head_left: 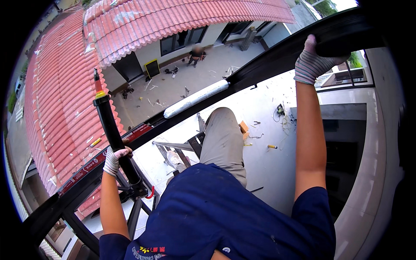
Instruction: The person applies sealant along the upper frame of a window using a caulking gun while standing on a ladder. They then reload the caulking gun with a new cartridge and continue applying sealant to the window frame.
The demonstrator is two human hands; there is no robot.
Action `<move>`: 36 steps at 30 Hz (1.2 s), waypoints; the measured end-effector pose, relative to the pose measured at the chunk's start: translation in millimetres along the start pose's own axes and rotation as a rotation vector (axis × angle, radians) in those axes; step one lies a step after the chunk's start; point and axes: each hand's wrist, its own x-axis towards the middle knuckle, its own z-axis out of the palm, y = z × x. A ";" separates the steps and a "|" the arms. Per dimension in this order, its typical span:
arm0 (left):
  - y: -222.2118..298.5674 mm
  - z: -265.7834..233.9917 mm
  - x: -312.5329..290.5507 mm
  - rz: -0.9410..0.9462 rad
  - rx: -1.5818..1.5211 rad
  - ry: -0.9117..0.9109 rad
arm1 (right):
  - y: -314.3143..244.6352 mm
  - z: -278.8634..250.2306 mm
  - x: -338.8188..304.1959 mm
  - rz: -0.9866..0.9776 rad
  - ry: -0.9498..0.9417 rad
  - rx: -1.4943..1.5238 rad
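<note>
**Up on the frame: a long caulking gun held one-handed**

Clearly the biggest thing within reach is the black metal frame beam (277, 56), running slantwise from below the left grip up past the right one. It looks rigid and heavy, fixed in place, and smooth enough to be slippery under a glove. The right hand (313, 60), in a striped knit glove, is wrapped over the beam's upper edge, fingers curled closed around it.

Next in size is the black caulking gun (113, 134), a long stiff tube standing nearly upright, nozzle above the grip and trigger frame below it. The left hand (114, 159), also gloved, is closed around the lower part of the barrel, just above the handle with its red hook (151, 193). Judged from its length, the gun is probably top-heavy when held that low, so a hold nearer the handle and trigger would likely steady it; the barrel is hard and will not give.

Beyond the left grip, along the beam toward the right hand, lies a white sealant sausage (196, 98), likely soft-skinned and apt to roll or slide off.

Far below both grips lie a red tiled roof (65, 86) and a littered courtyard (182, 82).
</note>
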 end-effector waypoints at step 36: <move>3.9 4.0 -0.2 0.001 -0.007 -0.001 | -10.1 0.5 -0.6 0.070 0.016 0.041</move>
